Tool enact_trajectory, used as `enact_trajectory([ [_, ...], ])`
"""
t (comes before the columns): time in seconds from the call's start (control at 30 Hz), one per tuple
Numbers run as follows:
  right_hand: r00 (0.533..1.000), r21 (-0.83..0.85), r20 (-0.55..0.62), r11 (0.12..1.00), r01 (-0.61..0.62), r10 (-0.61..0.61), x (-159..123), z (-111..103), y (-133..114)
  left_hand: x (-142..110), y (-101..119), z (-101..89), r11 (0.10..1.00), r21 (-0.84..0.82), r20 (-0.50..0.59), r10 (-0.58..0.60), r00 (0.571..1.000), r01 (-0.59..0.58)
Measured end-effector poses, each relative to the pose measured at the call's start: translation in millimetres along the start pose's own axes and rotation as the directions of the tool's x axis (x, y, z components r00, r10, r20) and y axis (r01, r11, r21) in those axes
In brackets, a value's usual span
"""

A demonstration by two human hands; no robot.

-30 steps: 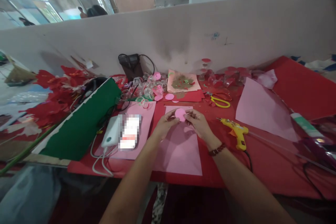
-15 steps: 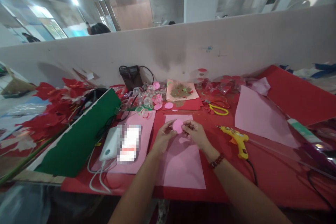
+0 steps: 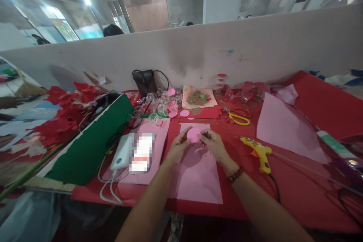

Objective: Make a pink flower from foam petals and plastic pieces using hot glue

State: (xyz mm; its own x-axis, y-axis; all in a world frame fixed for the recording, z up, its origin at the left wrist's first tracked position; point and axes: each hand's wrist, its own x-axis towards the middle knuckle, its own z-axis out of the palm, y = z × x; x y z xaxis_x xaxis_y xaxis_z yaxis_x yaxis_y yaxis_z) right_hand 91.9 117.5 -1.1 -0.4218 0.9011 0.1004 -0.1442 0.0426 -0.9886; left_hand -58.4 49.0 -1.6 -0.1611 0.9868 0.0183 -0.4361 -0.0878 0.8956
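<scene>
Between my two hands is a round pink disc (image 3: 193, 135), held up over a pink sheet (image 3: 198, 181) that lies on the red table. My left hand (image 3: 179, 146) grips the disc's left edge between thumb and fingers. On its right edge, my right hand (image 3: 212, 143) pinches it the same way; a beaded bracelet circles that wrist. Small scraps dot the sheet just under the hands. Right of my right hand lies a yellow glue gun (image 3: 257, 152), its nozzle pointing left. Yellow-handled scissors (image 3: 238, 118) rest farther back.
At the back left are several clear plastic cups (image 3: 163, 109). A white power bank (image 3: 121, 152) with cables and a blurred phone (image 3: 142, 153) sit on another pink sheet. A green board (image 3: 93, 147) leans at left, near red fabric flowers (image 3: 61, 121). A low wall (image 3: 159, 53) stands behind.
The view has shifted slightly, so the table things appear a little farther right. Both hands still hold the pink disc, which now faces the camera a bit more broadly.
</scene>
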Motion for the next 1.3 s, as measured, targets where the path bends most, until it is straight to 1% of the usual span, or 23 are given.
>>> enact_trajectory([
  [0.13,0.998,0.07,0.009,0.996,-0.063,0.062,0.3,1.2,-0.5,0.6,0.1,1.5,0.995,0.09,-0.045,0.042,0.998,-0.038],
  [0.23,0.998,0.066,-0.01,0.996,-0.067,0.067,-0.7,2.8,-1.1,0.9,0.7,1.6,0.986,0.156,-0.056,0.065,0.996,-0.056],
  [0.4,0.996,0.077,-0.023,0.993,-0.086,0.088,-1.8,5.0,0.5,1.5,0.7,1.4,0.982,0.174,-0.082,0.095,0.992,-0.08],
  [0.47,0.995,0.069,-0.05,0.994,-0.086,0.089,-2.6,5.7,0.6,1.4,0.4,1.2,0.982,0.17,-0.074,0.099,0.992,-0.085],
  [0.53,0.994,0.023,-0.095,0.998,-0.059,0.061,-3.9,6.2,-0.8,1.3,0.3,1.2,0.982,0.167,-0.075,0.101,0.992,-0.088],
  [0.6,0.991,-0.026,-0.131,0.999,-0.019,0.015,-5.4,6.3,-3.6,1.4,0.6,1.8,0.983,0.16,-0.092,0.103,0.99,-0.087],
  [0.67,0.985,-0.033,-0.17,0.999,0.013,-0.018,-6.2,5.5,-6.2,1.6,2.0,3.1,0.987,0.135,-0.127,0.1,0.987,-0.083],
  [0.77,0.972,0.008,-0.234,0.999,0.038,-0.035,-4.8,1.8,-5.4,2.0,6.4,5.5,0.996,0.037,-0.164,0.091,0.982,-0.086],
  [0.83,0.962,0.006,-0.271,0.999,0.041,-0.037,-2.1,-2.2,-1.2,2.0,8.9,5.8,0.995,-0.05,-0.148,0.076,0.986,-0.084],
  [0.9,0.949,-0.041,-0.311,0.999,0.035,-0.046,0.8,-6.7,3.6,2.2,9.4,4.4,0.99,-0.12,-0.123,0.064,0.99,-0.079],
  [0.97,0.936,-0.134,-0.343,0.99,0.035,-0.08,3.0,-11.0,6.7,3.0,7.5,1.5,0.983,-0.164,-0.112,0.064,0.992,-0.082],
  [1.03,0.919,-0.291,-0.354,0.954,0.068,-0.173,3.9,-14.3,7.2,4.4,4.5,-1.7,0.977,-0.192,-0.112,0.074,0.991,-0.095],
  [1.07,0.911,-0.381,-0.339,0.92,0.094,-0.234,3.8,-15.4,6.9,5.1,3.2,-3.0,0.975,-0.202,-0.114,0.075,0.991,-0.097],
  [1.13,0.91,-0.531,-0.264,0.836,0.141,-0.321,3.1,-16.5,6.4,6.1,1.9,-4.3,0.973,-0.211,-0.125,0.072,0.99,-0.097],
  [1.17,0.921,-0.579,-0.209,0.801,0.153,-0.328,2.6,-16.5,6.5,6.3,2.1,-4.3,0.973,-0.21,-0.131,0.071,0.989,-0.098],
  [1.23,0.95,-0.644,-0.109,0.748,0.158,-0.294,1.2,-15.7,7.1,6.1,3.8,-3.2,0.975,-0.202,-0.131,0.07,0.989,-0.096],
  [1.3,0.958,-0.694,-0.053,0.7,0.167,-0.28,-0.6,-13.8,7.0,5.4,6.0,-1.4,0.976,-0.192,-0.128,0.076,0.989,-0.1],
])
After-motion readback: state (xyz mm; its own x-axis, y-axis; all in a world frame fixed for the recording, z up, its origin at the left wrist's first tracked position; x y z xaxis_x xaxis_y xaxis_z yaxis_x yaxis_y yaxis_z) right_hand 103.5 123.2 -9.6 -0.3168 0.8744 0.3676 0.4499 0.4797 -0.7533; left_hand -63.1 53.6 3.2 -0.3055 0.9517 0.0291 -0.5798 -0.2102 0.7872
